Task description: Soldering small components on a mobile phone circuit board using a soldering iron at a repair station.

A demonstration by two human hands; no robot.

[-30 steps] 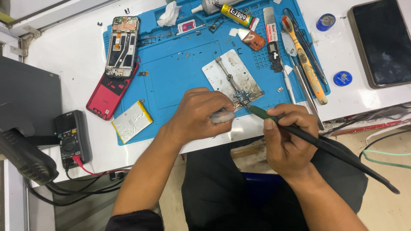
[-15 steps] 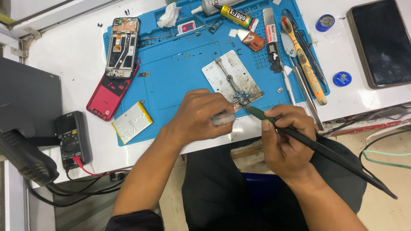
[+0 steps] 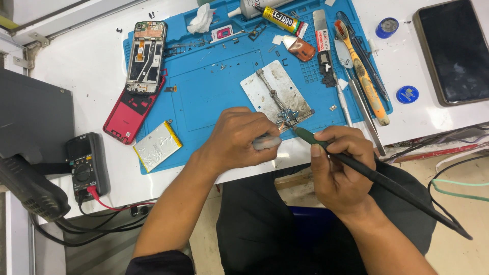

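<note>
Hands meet at our metal holder plate [image 3: 275,91]: our right hand [image 3: 338,165] grips the soldering iron [image 3: 377,178], our left hand [image 3: 239,137] pinches grey tweezers [image 3: 267,142].

I see a white workbench [image 3: 76,81] carrying a blue repair mat [image 3: 204,97], a black multimeter [image 3: 87,165] at its near left edge, a dark tablet [image 3: 453,51] far right, and two blue round tins [image 3: 407,94].

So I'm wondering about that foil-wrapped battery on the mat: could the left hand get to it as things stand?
Probably yes. The battery lies bare at the blue mat's near-left corner, with nothing between it and the left hand. That hand does grip a small grey tool, so its fingers aren't free.
</note>
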